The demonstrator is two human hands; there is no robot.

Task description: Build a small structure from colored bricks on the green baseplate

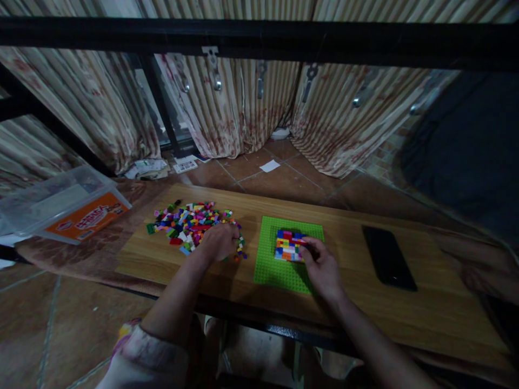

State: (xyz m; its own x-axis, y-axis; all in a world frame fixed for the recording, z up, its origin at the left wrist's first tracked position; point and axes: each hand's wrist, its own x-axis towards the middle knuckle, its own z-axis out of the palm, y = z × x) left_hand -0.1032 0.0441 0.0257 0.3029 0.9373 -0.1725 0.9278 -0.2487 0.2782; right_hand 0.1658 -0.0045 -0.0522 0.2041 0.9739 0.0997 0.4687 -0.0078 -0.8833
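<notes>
My left hand [221, 241] is over the right edge of a loose pile of small coloured building bricks [194, 219]. Its fingers are curled down, and whatever they may pinch is hidden. On a green studded baseplate [270, 267] sits a flat, multicoloured block of building bricks [288, 247], with blue, red, yellow, white and orange pieces. My right hand [324, 267] has its thumb and fingers closed at the right edge of this block, covering part of it and part of the plate.
A black phone [389, 256] lies right of the baseplate on the wooden table [344, 313]. Left of the table stands a clear plastic box [73, 200] with an orange label. A dark bar [259, 40] crosses above, before striped curtains [251, 108]. Papers [270, 166] lie on the tiled floor.
</notes>
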